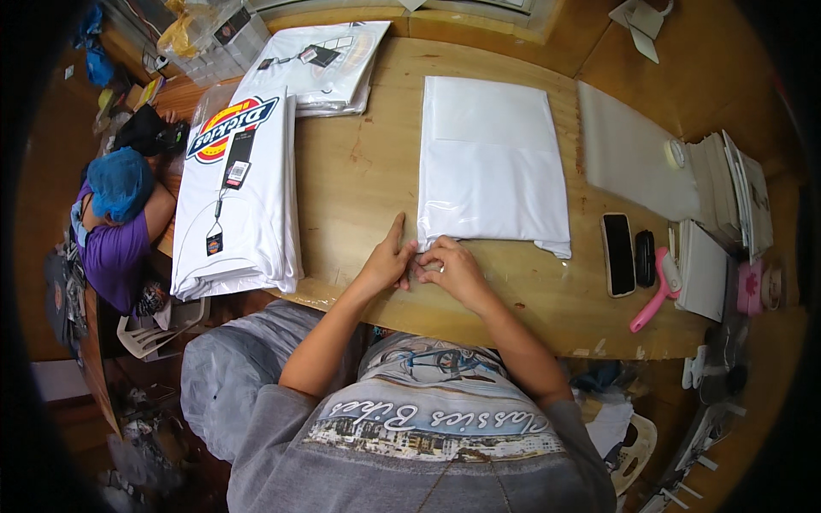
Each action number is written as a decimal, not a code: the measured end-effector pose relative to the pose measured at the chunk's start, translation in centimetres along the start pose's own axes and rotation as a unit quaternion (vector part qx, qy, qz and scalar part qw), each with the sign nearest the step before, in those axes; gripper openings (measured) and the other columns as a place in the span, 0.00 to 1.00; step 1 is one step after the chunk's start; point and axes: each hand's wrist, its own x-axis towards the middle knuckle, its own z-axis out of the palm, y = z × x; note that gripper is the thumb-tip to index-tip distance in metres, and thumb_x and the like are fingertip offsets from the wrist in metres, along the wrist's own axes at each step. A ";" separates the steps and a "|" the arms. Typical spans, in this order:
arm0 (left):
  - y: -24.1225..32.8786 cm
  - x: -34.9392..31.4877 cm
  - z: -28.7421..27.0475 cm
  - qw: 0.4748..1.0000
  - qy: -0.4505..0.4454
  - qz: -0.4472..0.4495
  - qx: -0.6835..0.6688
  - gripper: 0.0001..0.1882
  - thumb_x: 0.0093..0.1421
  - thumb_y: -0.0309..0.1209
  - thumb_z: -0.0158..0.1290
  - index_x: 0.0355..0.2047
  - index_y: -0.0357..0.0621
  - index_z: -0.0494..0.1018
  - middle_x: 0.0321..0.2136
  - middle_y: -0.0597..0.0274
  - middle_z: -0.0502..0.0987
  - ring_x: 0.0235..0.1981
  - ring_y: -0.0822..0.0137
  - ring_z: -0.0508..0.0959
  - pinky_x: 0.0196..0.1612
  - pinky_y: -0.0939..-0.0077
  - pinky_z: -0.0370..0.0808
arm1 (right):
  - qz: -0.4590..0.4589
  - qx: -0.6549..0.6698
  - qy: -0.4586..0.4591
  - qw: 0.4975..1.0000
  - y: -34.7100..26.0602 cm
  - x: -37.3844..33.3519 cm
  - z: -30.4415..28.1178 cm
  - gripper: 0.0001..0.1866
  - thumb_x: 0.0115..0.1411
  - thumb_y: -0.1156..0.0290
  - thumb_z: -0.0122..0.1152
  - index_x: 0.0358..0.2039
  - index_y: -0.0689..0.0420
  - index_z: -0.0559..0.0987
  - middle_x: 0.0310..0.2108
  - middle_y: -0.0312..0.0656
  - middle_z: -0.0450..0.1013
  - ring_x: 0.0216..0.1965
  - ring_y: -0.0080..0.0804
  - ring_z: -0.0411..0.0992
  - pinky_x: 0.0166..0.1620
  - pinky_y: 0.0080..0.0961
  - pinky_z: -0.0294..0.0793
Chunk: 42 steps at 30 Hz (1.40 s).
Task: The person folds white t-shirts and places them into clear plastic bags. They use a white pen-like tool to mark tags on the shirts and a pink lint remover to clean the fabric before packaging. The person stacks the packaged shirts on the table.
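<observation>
The right hand (451,269) has its fingers bent and gathered with the thumb at the near left corner of a flat white folded garment in a clear plastic bag (492,175); whether they pinch the film cannot be told. Just beside it, the left hand (390,261) stretches its index finger forward along the bag's left side, its thumb close to the same corner; its grip is likewise unclear. The bagged garment lies flat on a pale brown wooden table (359,192), in front of the person.

To the left lies a thick stack of folded white shirts (269,218) with black tags; behind it is another pile of white shirts in clear plastic (355,73). To the right are a black smartphone (618,255), a slim black case (645,258) and a pink-handled tool (652,299), with a translucent sheet (629,154) farther back. Beyond the table's left end is a person in a blue cap and purple top (120,265).
</observation>
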 end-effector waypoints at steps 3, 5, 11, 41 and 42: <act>-0.4 0.1 0.2 1.000 0.012 0.015 0.001 0.30 0.59 0.33 0.40 0.58 0.48 0.38 0.12 0.62 0.68 0.07 0.74 0.65 0.09 0.82 0.62 | -0.024 -0.021 0.009 0.999 0.0 -0.1 0.3 0.08 0.35 0.76 0.63 0.19 0.61 0.73 0.26 0.43 0.65 0.32 0.38 0.65 0.36 0.28 0.65; -0.5 0.1 0.1 1.000 0.014 0.020 0.004 0.31 0.58 0.31 0.41 0.58 0.49 0.38 0.12 0.61 0.68 0.07 0.74 0.65 0.09 0.82 0.62 | -0.027 -0.025 0.002 0.999 -0.1 0.0 0.3 0.08 0.35 0.76 0.63 0.18 0.61 0.72 0.26 0.43 0.64 0.34 0.39 0.64 0.38 0.29 0.63; -0.8 0.5 0.3 0.998 0.037 0.056 0.019 0.33 0.51 0.21 0.47 0.55 0.48 0.45 0.12 0.62 0.69 0.08 0.76 0.64 0.11 0.83 0.62 | -0.059 -0.057 0.017 0.996 0.0 -0.1 1.0 0.08 0.35 0.76 0.62 0.16 0.58 0.71 0.27 0.41 0.62 0.35 0.37 0.62 0.39 0.31 0.60; -0.3 -0.6 -2.2 0.740 -0.037 0.464 0.486 0.15 0.44 0.25 0.49 0.36 0.40 0.65 0.46 0.53 0.63 0.48 0.57 0.63 0.50 0.68 0.61 | -0.111 -0.438 -0.007 0.892 6.3 -12.3 -18.3 0.16 0.48 0.73 0.46 0.40 0.53 0.70 0.51 0.44 0.58 0.52 0.41 0.57 0.53 0.33 0.56; -0.1 -0.3 -2.3 0.729 -0.064 0.467 0.495 0.14 0.45 0.26 0.49 0.34 0.39 0.65 0.47 0.52 0.62 0.50 0.57 0.61 0.51 0.69 0.61 | -0.121 -0.402 -0.036 0.907 6.7 -11.7 -18.3 0.16 0.48 0.73 0.47 0.40 0.52 0.70 0.52 0.44 0.57 0.53 0.41 0.56 0.54 0.34 0.55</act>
